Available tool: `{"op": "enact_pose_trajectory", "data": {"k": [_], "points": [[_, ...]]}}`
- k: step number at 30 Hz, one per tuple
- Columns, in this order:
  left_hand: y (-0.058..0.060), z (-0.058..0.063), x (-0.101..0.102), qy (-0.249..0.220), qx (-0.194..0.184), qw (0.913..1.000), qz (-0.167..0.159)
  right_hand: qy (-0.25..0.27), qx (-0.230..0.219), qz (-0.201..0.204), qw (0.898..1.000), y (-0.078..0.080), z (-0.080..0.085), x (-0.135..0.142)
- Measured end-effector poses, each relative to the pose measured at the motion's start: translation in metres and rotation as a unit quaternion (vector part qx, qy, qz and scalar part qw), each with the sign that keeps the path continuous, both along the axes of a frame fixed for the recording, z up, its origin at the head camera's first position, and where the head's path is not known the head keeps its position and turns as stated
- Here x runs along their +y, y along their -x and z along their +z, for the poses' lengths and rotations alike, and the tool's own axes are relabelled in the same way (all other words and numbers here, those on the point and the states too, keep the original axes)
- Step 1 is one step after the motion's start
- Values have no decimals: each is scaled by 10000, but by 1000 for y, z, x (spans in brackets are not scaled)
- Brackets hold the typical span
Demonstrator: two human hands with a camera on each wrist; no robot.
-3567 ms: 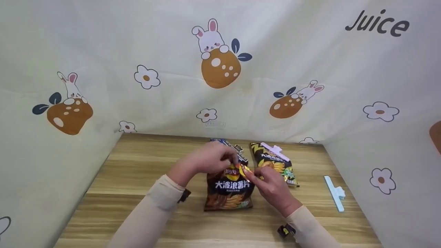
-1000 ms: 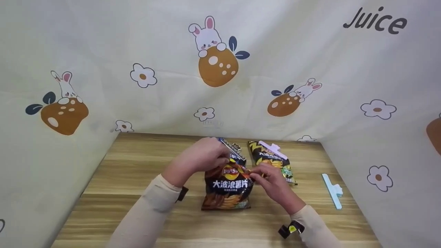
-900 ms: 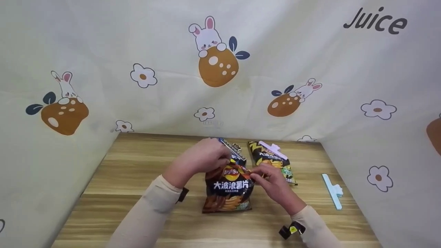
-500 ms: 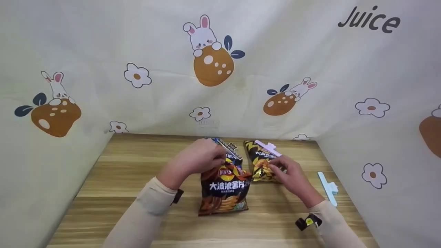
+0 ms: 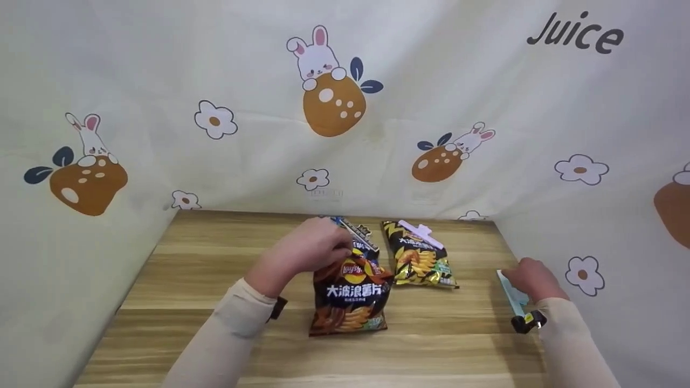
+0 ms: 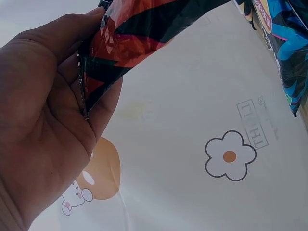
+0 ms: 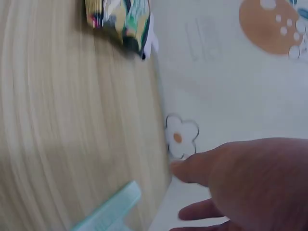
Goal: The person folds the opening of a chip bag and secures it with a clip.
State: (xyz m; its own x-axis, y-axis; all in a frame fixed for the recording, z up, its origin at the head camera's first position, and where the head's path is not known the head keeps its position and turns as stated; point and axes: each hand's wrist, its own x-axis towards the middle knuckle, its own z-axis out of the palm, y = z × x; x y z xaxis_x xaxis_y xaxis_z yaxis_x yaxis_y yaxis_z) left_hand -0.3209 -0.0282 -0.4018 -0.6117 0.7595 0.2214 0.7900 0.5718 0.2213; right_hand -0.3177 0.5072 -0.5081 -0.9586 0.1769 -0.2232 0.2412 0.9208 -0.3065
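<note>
My left hand [image 5: 308, 246] pinches the top edge of a black and red-orange Lay's chip bag [image 5: 351, 307], whose bottom is toward me near the middle of the table. In the left wrist view, thumb and fingers grip a corner of this chip bag [image 6: 144, 31]. At the right side my right hand [image 5: 535, 281] is over a light blue bag clip [image 5: 509, 291], partly covering it. The right wrist view has the hand's fingers [image 7: 192, 168] extended and apart, with the blue clip [image 7: 113, 207] lying below them on the wood.
Behind the held bag lies a blue chip bag [image 5: 372, 256] with a dark clip [image 5: 360, 236] across its top. To its right is a yellow and black chip bag [image 5: 423, 264] with a lilac clip [image 5: 421, 234]. A printed cloth [image 5: 248, 161] walls in the wooden table [image 5: 215, 237].
My right hand has let go of the red-black chip bag's top and moved right, over the blue clip. The left hand keeps its pinch; the bag's right corner now sags.
</note>
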Motion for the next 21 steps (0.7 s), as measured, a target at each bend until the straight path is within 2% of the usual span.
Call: {"op": "enact_pose_trajectory", "data": {"k": [2,5,11,16,21], "points": [[0,-1,0,-4,-36,10000,25,155,-308,-167,9993,0,-3,6],[0,0,1,11,-68,10000,41,235,-485,-309,9981,-3,-6,9],[-1,1,1,-19,-122,9999,46,247,-553,-428,9973,-6,-7,7],[1,-1,0,-34,87,10000,10,0,-268,-173,9995,-6,-14,7],[2,-2,2,4,131,9999,35,-183,116,-305,9993,-7,-23,9]]}}
